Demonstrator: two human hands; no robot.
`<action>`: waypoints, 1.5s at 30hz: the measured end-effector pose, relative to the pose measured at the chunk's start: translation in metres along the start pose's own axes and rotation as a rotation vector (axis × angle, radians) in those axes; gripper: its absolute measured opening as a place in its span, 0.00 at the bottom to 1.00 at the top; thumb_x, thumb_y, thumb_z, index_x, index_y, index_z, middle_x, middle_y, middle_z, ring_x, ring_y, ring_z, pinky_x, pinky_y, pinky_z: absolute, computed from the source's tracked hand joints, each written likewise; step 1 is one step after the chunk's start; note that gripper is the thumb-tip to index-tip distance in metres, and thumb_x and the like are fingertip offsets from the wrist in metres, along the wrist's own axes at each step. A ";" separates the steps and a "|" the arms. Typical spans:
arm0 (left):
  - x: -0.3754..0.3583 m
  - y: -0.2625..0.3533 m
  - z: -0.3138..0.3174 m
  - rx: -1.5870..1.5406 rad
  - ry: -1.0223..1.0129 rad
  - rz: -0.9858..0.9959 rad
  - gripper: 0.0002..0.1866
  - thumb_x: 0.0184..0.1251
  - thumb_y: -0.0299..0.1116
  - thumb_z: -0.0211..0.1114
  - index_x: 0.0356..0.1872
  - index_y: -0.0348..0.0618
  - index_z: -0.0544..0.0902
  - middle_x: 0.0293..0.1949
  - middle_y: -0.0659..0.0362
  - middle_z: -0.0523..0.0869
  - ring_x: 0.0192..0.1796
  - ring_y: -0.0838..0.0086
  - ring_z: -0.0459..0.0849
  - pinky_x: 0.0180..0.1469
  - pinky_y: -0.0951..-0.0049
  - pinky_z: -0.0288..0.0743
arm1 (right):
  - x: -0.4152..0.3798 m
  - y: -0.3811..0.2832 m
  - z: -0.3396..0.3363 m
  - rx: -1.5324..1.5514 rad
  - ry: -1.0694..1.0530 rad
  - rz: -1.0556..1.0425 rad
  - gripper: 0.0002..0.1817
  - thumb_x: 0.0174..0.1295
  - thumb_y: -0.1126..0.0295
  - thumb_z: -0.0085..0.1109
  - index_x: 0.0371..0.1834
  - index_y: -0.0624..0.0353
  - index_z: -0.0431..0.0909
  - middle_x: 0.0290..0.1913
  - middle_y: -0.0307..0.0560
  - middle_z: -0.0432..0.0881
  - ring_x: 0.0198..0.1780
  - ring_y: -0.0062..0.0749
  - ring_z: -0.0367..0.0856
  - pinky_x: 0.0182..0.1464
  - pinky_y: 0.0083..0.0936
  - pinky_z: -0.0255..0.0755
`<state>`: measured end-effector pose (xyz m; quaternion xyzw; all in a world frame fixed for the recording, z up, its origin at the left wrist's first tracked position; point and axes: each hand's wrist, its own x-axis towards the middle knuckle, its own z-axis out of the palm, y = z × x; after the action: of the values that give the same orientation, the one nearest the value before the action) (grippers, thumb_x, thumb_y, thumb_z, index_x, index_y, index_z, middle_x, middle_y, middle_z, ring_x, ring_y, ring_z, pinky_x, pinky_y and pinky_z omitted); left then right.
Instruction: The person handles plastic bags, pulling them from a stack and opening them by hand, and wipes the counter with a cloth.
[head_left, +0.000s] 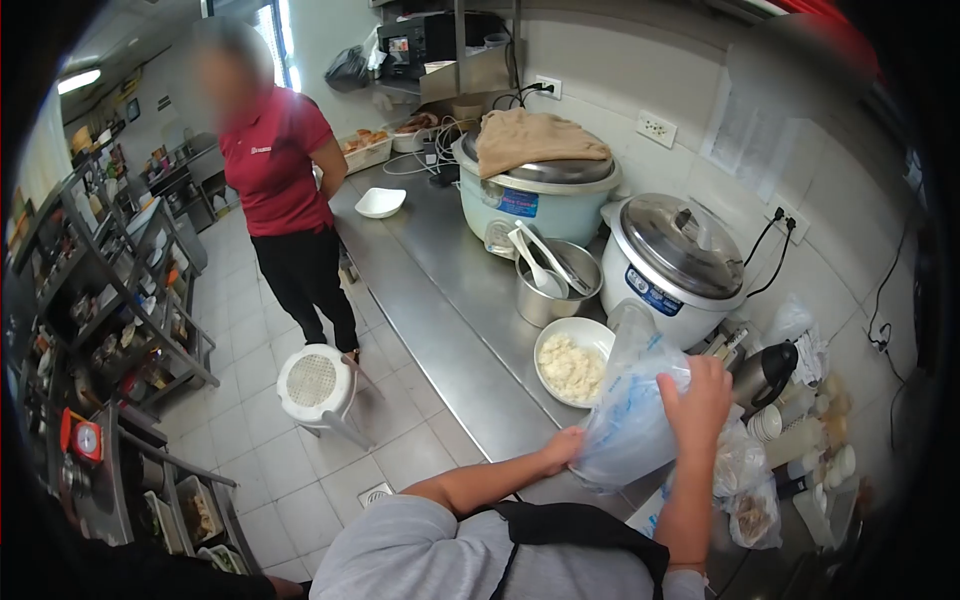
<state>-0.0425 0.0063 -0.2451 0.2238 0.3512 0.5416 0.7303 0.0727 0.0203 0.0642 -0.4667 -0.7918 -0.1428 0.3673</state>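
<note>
At the far left of your view, metal shelving crowded with kitchen goods lines the tiled floor, and a person in a red shirt stands beside the steel counter, with a white stool near their feet. Further along the counter you see a small white dish, then a large pale-blue rice cooker with a brown cloth draped over its lid. Just in front of it sits a steel pot holding white paddles, and beside that a white bowl of rice. Your left hand cups the bottom of a clear plastic bag, fingers curled against it, held just above the counter's edge. Your right hand grips the same bag on its upper right side. Behind the bag stands a white rice cooker with a steel lid.
</note>
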 end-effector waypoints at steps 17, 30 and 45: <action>-0.044 0.099 -0.006 -0.022 0.177 -0.171 0.13 0.62 0.41 0.51 0.31 0.41 0.72 0.26 0.61 0.78 0.28 0.75 0.77 0.34 0.76 0.73 | -0.009 0.028 0.015 1.179 -0.034 -0.275 0.24 0.46 0.47 0.51 0.11 0.56 0.61 0.21 0.44 0.70 0.29 0.36 0.66 0.35 0.29 0.61; -0.056 0.097 -0.004 0.628 0.024 0.484 0.35 0.47 0.46 0.64 0.52 0.37 0.61 0.48 0.50 0.70 0.49 0.66 0.69 0.50 0.69 0.62 | -0.029 0.018 0.032 1.129 0.239 -0.006 0.41 0.44 0.36 0.50 0.54 0.55 0.60 0.52 0.53 0.63 0.55 0.45 0.61 0.58 0.37 0.53; -0.045 0.061 0.043 1.277 -0.396 0.362 0.43 0.32 0.51 0.69 0.54 0.39 0.66 0.56 0.45 0.63 0.60 0.53 0.57 0.62 0.60 0.48 | -0.227 0.070 0.145 1.243 -0.141 1.245 0.33 0.51 0.48 0.46 0.55 0.58 0.58 0.52 0.51 0.67 0.52 0.39 0.67 0.52 0.30 0.61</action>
<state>-0.0565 -0.0151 -0.1614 0.7597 0.4182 0.2911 0.4041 0.1334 -0.0042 -0.2059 -0.5370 -0.3492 0.5687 0.5160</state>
